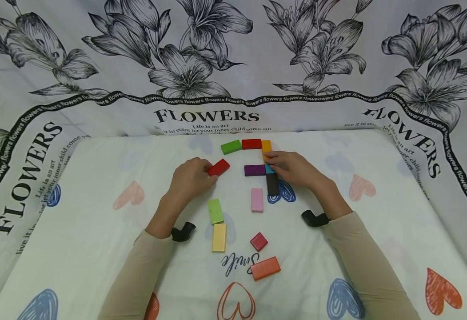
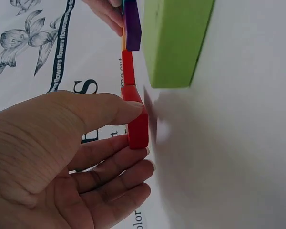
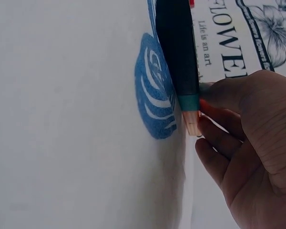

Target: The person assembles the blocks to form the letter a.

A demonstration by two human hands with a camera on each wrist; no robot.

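My left hand (image 1: 189, 180) pinches a red block (image 1: 219, 167) between thumb and fingers; the left wrist view shows the thumb on this red block (image 2: 137, 125). My right hand (image 1: 293, 168) has its fingers around an orange block (image 1: 266, 146), its thumb close to a small blue block (image 1: 270, 169). A black block (image 1: 272, 184) joins the blue one below, and a purple block (image 1: 254, 170) lies against its left. From the orange block's top, another red block (image 1: 251, 144) and a green block (image 1: 231, 147) run leftward. The right fingers partly hide the orange and blue blocks.
Nearer me lie a pink block (image 1: 257, 200), a light green block (image 1: 215, 210) touching a yellow block (image 1: 219, 238), a small dark red block (image 1: 259, 242) and an orange-red block (image 1: 265, 268). A white cloth (image 1: 97, 249) with printed hearts covers the table.
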